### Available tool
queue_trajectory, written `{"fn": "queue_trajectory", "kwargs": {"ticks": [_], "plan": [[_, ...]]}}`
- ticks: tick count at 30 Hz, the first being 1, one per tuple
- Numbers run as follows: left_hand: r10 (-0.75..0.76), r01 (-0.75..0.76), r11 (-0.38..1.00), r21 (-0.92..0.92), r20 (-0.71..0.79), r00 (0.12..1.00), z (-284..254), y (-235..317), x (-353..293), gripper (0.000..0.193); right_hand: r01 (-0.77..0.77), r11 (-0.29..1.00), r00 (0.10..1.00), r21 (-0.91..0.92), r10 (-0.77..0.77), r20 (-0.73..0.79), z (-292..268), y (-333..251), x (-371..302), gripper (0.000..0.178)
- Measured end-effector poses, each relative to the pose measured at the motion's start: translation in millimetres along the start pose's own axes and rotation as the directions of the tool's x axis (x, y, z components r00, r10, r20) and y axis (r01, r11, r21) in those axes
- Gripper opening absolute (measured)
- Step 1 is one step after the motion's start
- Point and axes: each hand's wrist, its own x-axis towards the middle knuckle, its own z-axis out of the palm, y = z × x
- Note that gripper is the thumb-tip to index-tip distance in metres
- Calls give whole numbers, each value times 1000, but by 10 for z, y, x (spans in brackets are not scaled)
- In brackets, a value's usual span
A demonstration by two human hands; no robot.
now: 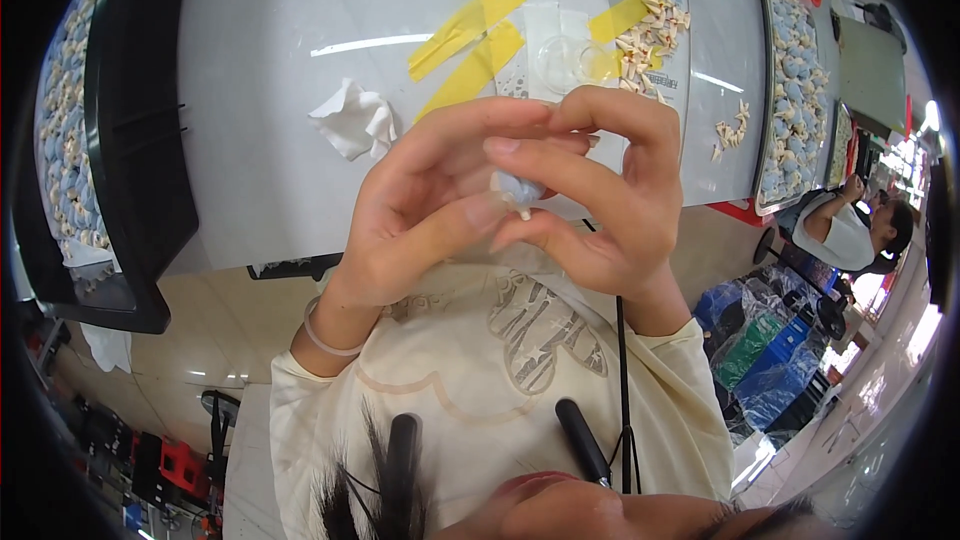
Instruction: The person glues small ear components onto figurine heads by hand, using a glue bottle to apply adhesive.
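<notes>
Above the near edge of the table, both hands meet around a small light-blue and cream piece (517, 187), which looks like a tiny moulded figure. My left hand (405, 205) is curled, with its thumb pressed against the piece. My right hand (625, 195) pinches it from the other side between thumb and fingers. A tiny cream tip shows below the piece, by the right thumb. The fingers hide much of it. Beyond the hands lies a heap of small cream pointed parts (655, 35), with a smaller group of them (731, 130) farther right.
A crumpled white tissue (354, 120) lies left of the hands. Yellow tape strips (465, 25) and a clear round dish (565, 62) are ahead. A black-rimmed tray (140, 140) at left and another tray (766, 155) at right hold many blue-and-cream pieces. A person (845, 230) sits at far right.
</notes>
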Motion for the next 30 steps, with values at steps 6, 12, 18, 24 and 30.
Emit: {"fn": "queue_trajectory", "kwargs": {"ticks": [6, 12, 18, 24, 30], "plan": [[-138, 139, 990, 7, -81, 987, 36, 93, -26, 51, 172, 981, 983, -89, -177, -57, 39, 83, 11, 35], [-154, 158, 987, 24, -131, 979, 60, 82, -29, 53, 191, 979, 973, -78, -199, -120, 72, 94, 5, 33], [-144, 157, 984, 86, -140, 980, 65, 76, -25, 53, 158, 987, 980, -25, -159, -118, 74, 81, -9, 38], [-193, 212, 974, 80, -197, 961, 102, 37, -18, 55, 163, 982, 978, -98, -174, -115, 25, 104, -60, 39], [-122, 180, 961, 211, -261, 958, 178, -19, 45, 57, 30, 998, 988, -47, -37, -152, -426, 400, -185, 27]]}}
